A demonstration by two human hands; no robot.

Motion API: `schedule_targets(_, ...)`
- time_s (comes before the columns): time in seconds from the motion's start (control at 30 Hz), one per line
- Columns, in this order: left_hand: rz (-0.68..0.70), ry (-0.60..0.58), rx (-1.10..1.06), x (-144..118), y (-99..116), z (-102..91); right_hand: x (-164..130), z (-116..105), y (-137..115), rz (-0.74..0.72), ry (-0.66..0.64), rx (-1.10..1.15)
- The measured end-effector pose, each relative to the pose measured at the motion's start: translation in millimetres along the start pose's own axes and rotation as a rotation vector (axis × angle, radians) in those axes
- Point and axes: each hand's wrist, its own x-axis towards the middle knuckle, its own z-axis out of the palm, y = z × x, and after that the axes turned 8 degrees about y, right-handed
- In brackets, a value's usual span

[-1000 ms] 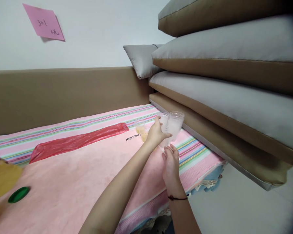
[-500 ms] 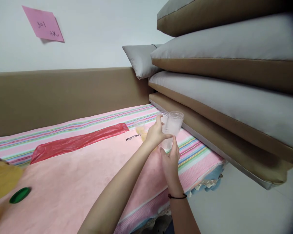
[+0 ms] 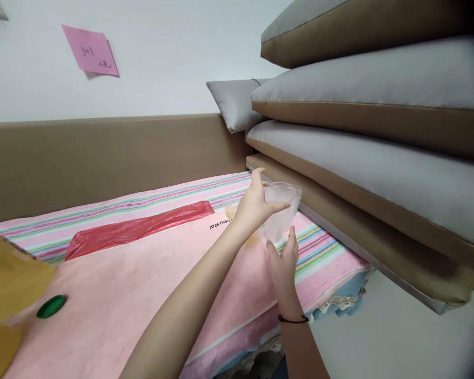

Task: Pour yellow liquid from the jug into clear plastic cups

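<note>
Fingers of the left hand [image 3: 256,206] pinch the clear plastic cup's [image 3: 281,217] rim; the right hand [image 3: 283,259] props its base, each grip steadying it above the pink bed cover [image 3: 114,295]

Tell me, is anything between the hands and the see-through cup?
No, nothing visible. The left hand wraps the clear plastic cup near its rim, and the right hand touches its base from below. Another cup with yellowish liquid stands behind the left hand, not between.
</note>
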Motion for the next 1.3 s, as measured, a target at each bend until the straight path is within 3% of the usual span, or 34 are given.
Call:
schedule_targets(0.13, -0.017, -0.015, -0.05, -20.3, 10.7, -38.0, -1.4, -4.1, 1.8, -0.012, 0.008, -0.017)
schedule_targets(0.23, -0.068, -0.033, -0.004, -53.2, 2.8, -74.2, -2.8, -5.0, 5.1, -0.043, 0.014, -0.032)
schedule_targets(0.43, -0.372, 0.056, 0.159, -140.3, -45.2, -143.5, -8.5, -6.6, 9.2, -0.049, 0.072, 0.052)
schedule_targets(0.57, -0.453, 0.09, 0.215, -188.9, -74.3, -172.1, -15.3, -11.9, 5.3, 0.001, 0.104, 0.121)
schedule_targets(0.77, -0.462, 0.137, 0.218, -222.3, -80.2, -190.7, -27.0, -18.3, -5.8, 0.033, 0.107, 0.205)
schedule_targets(1.2, -0.368, 0.082, 0.254, -232.8, -78.5, -189.7, -41.9, -15.1, -8.5, -0.034, -0.022, 0.286)
schedule_targets(1.3, -0.33, 0.134, 0.235, -233.7, -64.7, -193.1, -43.9, -14.4, -7.9, -0.034, -0.037, 0.291)
